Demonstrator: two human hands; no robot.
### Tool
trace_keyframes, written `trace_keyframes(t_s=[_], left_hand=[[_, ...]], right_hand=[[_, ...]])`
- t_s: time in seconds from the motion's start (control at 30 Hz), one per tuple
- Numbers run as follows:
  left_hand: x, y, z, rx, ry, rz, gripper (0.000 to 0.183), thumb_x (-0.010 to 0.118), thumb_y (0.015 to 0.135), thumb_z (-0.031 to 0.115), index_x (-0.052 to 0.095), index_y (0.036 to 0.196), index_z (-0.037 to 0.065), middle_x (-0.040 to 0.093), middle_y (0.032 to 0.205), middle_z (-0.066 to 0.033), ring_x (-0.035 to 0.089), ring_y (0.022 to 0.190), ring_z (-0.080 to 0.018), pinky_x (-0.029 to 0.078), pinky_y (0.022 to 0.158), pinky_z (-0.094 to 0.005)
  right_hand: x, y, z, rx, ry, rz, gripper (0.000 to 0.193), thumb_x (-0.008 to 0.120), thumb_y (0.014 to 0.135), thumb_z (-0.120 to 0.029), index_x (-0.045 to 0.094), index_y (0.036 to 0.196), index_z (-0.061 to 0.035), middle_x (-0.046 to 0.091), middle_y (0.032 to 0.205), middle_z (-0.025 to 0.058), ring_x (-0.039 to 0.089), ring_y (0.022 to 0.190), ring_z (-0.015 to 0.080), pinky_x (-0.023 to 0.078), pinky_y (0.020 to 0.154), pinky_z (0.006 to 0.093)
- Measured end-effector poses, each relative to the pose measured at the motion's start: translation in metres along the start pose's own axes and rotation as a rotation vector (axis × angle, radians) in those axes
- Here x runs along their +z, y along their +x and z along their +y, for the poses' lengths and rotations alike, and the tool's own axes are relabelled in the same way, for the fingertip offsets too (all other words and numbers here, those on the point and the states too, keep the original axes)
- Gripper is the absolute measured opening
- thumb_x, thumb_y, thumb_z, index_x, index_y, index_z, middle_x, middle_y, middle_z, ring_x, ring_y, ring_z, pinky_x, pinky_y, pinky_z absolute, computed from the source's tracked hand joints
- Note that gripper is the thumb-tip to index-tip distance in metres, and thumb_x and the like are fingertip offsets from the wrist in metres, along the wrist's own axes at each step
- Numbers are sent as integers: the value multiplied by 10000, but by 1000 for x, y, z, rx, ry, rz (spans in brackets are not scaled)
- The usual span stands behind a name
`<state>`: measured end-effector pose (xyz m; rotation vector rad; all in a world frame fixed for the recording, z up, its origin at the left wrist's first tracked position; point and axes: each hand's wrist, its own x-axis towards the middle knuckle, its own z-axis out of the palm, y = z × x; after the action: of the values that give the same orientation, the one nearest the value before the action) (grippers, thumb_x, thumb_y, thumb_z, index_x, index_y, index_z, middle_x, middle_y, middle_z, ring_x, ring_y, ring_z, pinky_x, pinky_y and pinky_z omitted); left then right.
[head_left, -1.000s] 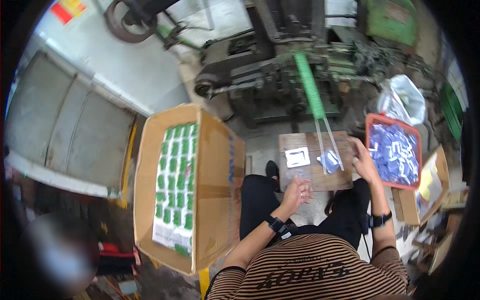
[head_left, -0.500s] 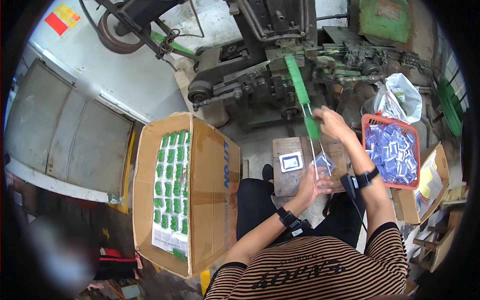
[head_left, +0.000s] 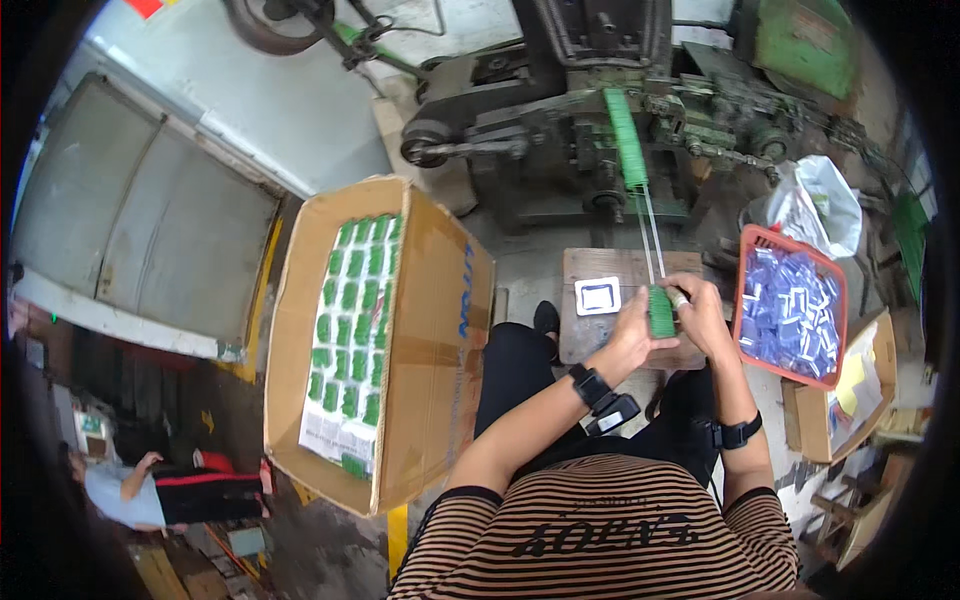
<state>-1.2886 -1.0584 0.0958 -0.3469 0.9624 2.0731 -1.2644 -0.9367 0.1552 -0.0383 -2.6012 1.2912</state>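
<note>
Between my left hand (head_left: 628, 328) and my right hand (head_left: 706, 312) is a bundle of thin green pieces (head_left: 661, 313), packed flat against one another. Fingers of both hands press on its sides, at the near end of two thin pale rails (head_left: 650, 235). Whether the bundle still sits on the rails I cannot tell. Farther up, a longer row of the same green pieces (head_left: 625, 140) hangs on the rails where they leave a dark machine (head_left: 545, 150). A small white-rimmed rectangular case (head_left: 598, 296) lies on the wooden stool (head_left: 585, 340), left of my hands.
At left stands a tall cardboard box (head_left: 430, 350) holding rows of green bundles (head_left: 350, 300) on paper. To the right, a red basket (head_left: 745, 310) is full of clear bluish plastic cases (head_left: 790, 315), beside a white bag (head_left: 815, 210) and a smaller carton (head_left: 815, 410). Another person (head_left: 130, 490) is far left.
My right hand has drawn the green bundle down the rails toward me, and both hands now close on it. The whole view has shifted, bringing the other person into sight.
</note>
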Motion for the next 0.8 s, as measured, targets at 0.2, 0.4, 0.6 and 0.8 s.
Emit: trace_keyframes(t_s=[0.2,0.4,0.6,0.8], left_hand=[[17,1,-13,79,1,39,317,432,888,424,545,882,129,558,792,-55,571,679,-202,465,497,-335],[12,-57,-23,-31,238,-122,356,434,897,385,503,845,40,563,640,-91,558,450,-215,425,294,-276],[-54,-126,19,248,458,-152,375,385,948,309,525,805,-8,552,530,-117,568,376,-202,417,271,-266],[-98,-287,129,583,439,360,396,380,947,374,550,846,31,566,626,-74,563,414,-146,434,311,-213]], right_hand=[[13,-29,-16,-104,-382,125,231,539,685,3,624,898,-24,594,942,188,566,897,368,453,769,407],[-10,-81,-6,-79,-155,-133,230,485,735,23,575,947,37,528,976,166,519,952,303,387,874,339],[-39,-95,-33,-210,-243,186,229,607,823,-161,647,1013,-39,621,994,160,585,915,293,459,815,393],[-21,-83,-10,-251,-460,-115,245,566,834,-165,636,1021,-24,628,962,165,589,891,314,460,810,392]])
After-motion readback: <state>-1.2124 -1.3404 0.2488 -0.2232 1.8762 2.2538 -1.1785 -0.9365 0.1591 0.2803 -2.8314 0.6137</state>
